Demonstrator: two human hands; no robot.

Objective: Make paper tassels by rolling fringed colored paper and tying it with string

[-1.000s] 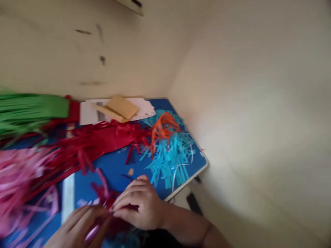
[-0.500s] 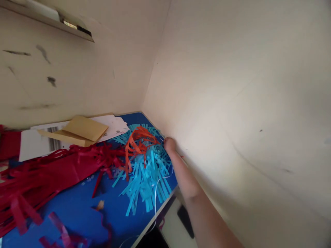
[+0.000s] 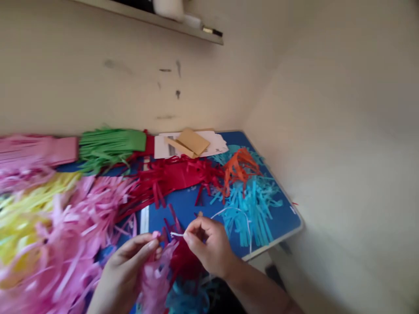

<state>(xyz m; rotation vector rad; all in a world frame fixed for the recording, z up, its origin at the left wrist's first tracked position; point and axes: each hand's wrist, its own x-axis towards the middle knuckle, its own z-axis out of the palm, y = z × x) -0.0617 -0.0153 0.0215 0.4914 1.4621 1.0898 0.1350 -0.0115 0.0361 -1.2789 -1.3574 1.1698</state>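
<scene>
My left hand [image 3: 126, 266] pinches the twisted top of a pink paper tassel [image 3: 153, 279], whose strips hang below the fingers. Between thumb and forefinger, my right hand [image 3: 209, 244] grips a white string [image 3: 176, 234] close to its frayed end. That end points left and stays a small gap from the tassel's top. The rest of the string loops back across the table. Below the hands hang a red tassel [image 3: 188, 259] and a blue tassel [image 3: 188, 298], partly hidden; how they are held cannot be seen.
Fringed blue paper [image 3: 253, 209] and an orange tassel [image 3: 240, 168] lie at the table's right end. Red [image 3: 183, 174], green [image 3: 135, 140], pink [image 3: 65, 150] and yellow [image 3: 19, 213] fringed paper spreads leftward. A folded tan envelope [image 3: 193, 141] rests on white sheets by the wall. A shelf [image 3: 147, 16] juts out above.
The view has swung left. My right hand has left the orange tassel at the table's corner and now holds the string's end nearer me. My left hand has come into view with a pink tassel.
</scene>
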